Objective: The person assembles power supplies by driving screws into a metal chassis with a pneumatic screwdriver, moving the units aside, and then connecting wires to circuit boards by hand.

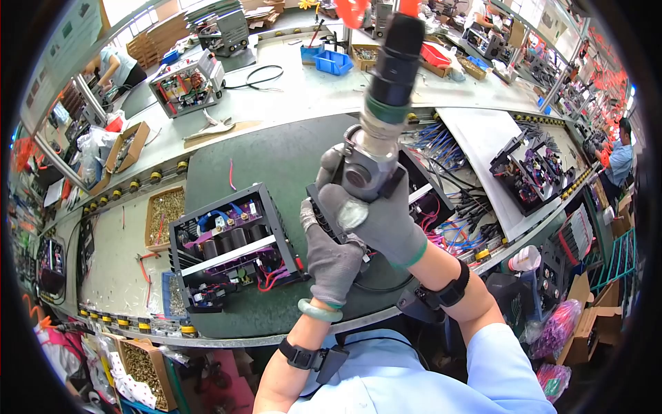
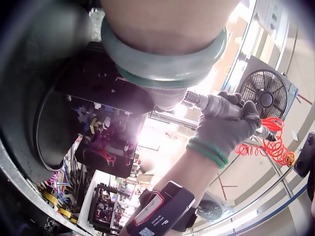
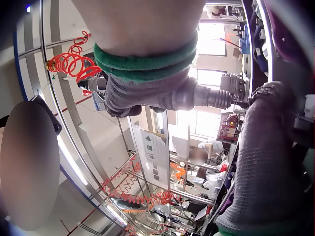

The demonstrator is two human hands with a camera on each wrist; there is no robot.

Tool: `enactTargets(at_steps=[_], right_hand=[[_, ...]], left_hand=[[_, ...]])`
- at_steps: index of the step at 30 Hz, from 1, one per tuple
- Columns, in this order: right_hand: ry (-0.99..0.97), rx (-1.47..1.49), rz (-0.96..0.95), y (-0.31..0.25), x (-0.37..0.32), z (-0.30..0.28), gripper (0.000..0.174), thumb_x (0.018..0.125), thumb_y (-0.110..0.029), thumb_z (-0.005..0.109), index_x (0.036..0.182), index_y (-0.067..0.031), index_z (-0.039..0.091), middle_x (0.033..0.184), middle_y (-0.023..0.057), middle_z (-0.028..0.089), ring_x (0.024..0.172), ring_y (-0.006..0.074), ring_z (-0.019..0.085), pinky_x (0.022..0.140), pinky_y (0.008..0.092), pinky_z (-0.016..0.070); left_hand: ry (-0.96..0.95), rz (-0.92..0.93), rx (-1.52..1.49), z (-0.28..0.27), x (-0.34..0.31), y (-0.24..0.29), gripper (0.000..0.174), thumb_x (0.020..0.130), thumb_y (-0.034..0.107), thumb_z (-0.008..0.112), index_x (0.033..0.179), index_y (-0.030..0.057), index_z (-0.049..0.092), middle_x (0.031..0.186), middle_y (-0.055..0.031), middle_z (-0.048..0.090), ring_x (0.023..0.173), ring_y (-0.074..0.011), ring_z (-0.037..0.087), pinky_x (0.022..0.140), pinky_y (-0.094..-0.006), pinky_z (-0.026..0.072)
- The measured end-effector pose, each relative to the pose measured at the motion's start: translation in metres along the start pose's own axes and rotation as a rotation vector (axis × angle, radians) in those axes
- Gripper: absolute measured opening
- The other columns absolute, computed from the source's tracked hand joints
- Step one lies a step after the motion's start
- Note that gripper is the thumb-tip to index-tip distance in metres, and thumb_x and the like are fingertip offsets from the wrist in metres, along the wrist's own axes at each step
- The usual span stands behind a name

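Observation:
My right hand [image 1: 383, 224], in a grey glove, grips an air screwdriver [image 1: 389, 96] whose rear end rises toward the camera. In the right wrist view the tool's ribbed nose [image 3: 219, 98] points at the left hand's fingertips. My gloved left hand [image 1: 334, 259] holds the near left edge of a black chassis [image 1: 434, 190], with one finger stretched along its side panel. Both hands and the tool cover much of this chassis, and its screw point is hidden. Another open black chassis [image 1: 231, 252], with wires and a pale crossbar, sits to the left.
Both chassis lie on a dark green mat [image 1: 276, 148]. Cable bundles [image 1: 441, 148] and a white board [image 1: 483, 159] are to the right, with another unit [image 1: 531, 169] beyond. A parts box [image 1: 165, 217] stands left. Red coiled hose [image 2: 278, 142] hangs overhead.

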State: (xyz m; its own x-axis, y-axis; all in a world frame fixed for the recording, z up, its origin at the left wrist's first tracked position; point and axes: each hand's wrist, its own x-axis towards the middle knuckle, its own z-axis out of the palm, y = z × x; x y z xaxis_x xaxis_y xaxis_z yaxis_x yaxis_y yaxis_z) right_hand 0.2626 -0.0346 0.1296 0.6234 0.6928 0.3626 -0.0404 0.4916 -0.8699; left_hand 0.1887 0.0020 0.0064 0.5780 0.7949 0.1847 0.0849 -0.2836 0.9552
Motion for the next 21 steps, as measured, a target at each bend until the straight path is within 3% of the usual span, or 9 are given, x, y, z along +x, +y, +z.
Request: enactTargets(at_steps=[6, 9, 12, 13, 15, 16, 17, 19, 21], right_hand=[[0.007, -0.118, -0.043, 0.008, 0.002, 0.003, 0.03, 0.078, -0.005, 0.076, 0.104, 0.0001, 0.063, 0.089, 0.0006, 0.067, 0.08, 0.0052, 0.059, 0.076, 0.0242, 0.0518], [-0.011, -0.146, -0.091, 0.002, -0.002, 0.003, 0.031, 0.077, -0.003, 0.077, 0.104, -0.0003, 0.063, 0.089, 0.0005, 0.067, 0.08, 0.0057, 0.06, 0.075, 0.0239, 0.052], [-0.231, 0.341, -0.146, -0.003, -0.01, -0.011, 0.035, 0.091, -0.011, 0.063, 0.123, -0.0007, 0.055, 0.11, 0.0069, 0.064, 0.098, 0.01, 0.062, 0.084, 0.0279, 0.0517], [-0.344, 0.238, -0.082, -0.033, -0.015, -0.027, 0.04, 0.097, -0.018, 0.056, 0.132, -0.0012, 0.047, 0.119, 0.0104, 0.06, 0.108, 0.0134, 0.059, 0.091, 0.0312, 0.0495], [-0.53, 0.827, 0.039, -0.026, -0.026, -0.085, 0.071, 0.095, -0.045, 0.057, 0.145, 0.001, 0.036, 0.143, 0.0203, 0.047, 0.131, 0.0309, 0.05, 0.11, 0.0404, 0.0432], [-0.159, 0.52, 0.225, -0.054, -0.045, -0.102, 0.083, 0.092, -0.053, 0.056, 0.15, 0.0011, 0.031, 0.151, 0.0223, 0.038, 0.137, 0.0377, 0.044, 0.114, 0.0493, 0.0397], [-0.179, 0.539, 0.238, -0.076, -0.049, -0.096, 0.083, 0.092, -0.053, 0.056, 0.15, 0.0011, 0.031, 0.151, 0.0223, 0.038, 0.137, 0.0377, 0.044, 0.114, 0.0493, 0.0397], [-0.222, 0.174, -0.269, -0.106, -0.049, -0.08, 0.053, 0.093, -0.025, 0.07, 0.139, -0.0074, 0.049, 0.123, 0.0126, 0.06, 0.104, 0.0242, 0.062, 0.077, 0.0424, 0.0564], [0.015, 0.059, -0.286, -0.106, -0.063, -0.077, 0.053, 0.086, -0.013, 0.079, 0.133, -0.0112, 0.054, 0.113, 0.0066, 0.061, 0.086, 0.0157, 0.061, 0.062, 0.0334, 0.0524]], left_hand=[[-0.067, -0.095, -0.066, 0.001, 0.003, -0.002, 0.1, 0.076, 0.007, 0.073, 0.154, -0.0041, 0.011, 0.148, -0.0247, 0.04, 0.134, -0.0313, 0.048, 0.113, -0.0347, 0.0373], [-0.012, 0.046, 0.001, 0.006, 0.005, -0.023, 0.101, 0.076, 0.009, 0.075, 0.154, -0.0046, 0.012, 0.146, -0.0257, 0.041, 0.134, -0.0322, 0.048, 0.113, -0.0355, 0.038], [-0.08, 0.028, -0.035, 0.002, 0.01, -0.014, 0.097, 0.073, 0.007, 0.071, 0.153, -0.0026, 0.018, 0.146, -0.029, 0.039, 0.139, -0.0381, 0.04, 0.116, -0.0405, 0.0341], [-0.074, 0.028, -0.035, -0.003, 0.011, 0.004, 0.097, 0.073, 0.007, 0.071, 0.153, -0.0026, 0.018, 0.146, -0.029, 0.039, 0.139, -0.0381, 0.04, 0.116, -0.0405, 0.0341], [-0.047, 0.351, 0.635, -0.018, 0.012, 0.049, 0.093, 0.07, 0.007, 0.068, 0.153, 0.0027, 0.026, 0.148, -0.0296, 0.037, 0.144, -0.0419, 0.031, 0.119, -0.0493, 0.0266], [-0.156, 0.419, 0.836, -0.02, 0.016, 0.065, 0.089, 0.069, 0.009, 0.065, 0.152, 0.0068, 0.033, 0.151, -0.0296, 0.032, 0.146, -0.0441, 0.026, 0.119, -0.0563, 0.0206], [-0.298, 0.548, 0.937, -0.017, 0.026, 0.061, 0.079, 0.074, 0.021, 0.071, 0.144, 0.004, 0.039, 0.139, -0.0261, 0.048, 0.14, -0.0402, 0.035, 0.117, -0.0563, 0.0222], [-0.628, 0.485, 1.007, -0.011, 0.046, 0.061, 0.063, 0.077, 0.02, 0.069, 0.134, 0.0035, 0.047, 0.117, -0.0238, 0.064, 0.121, -0.0372, 0.057, 0.114, -0.0569, 0.0249], [-0.847, 0.323, 1.166, -0.017, 0.061, 0.098, 0.046, 0.08, 0.018, 0.067, 0.121, 0.0038, 0.052, 0.089, -0.0155, 0.072, 0.092, -0.036, 0.07, 0.108, -0.0542, 0.0341]])
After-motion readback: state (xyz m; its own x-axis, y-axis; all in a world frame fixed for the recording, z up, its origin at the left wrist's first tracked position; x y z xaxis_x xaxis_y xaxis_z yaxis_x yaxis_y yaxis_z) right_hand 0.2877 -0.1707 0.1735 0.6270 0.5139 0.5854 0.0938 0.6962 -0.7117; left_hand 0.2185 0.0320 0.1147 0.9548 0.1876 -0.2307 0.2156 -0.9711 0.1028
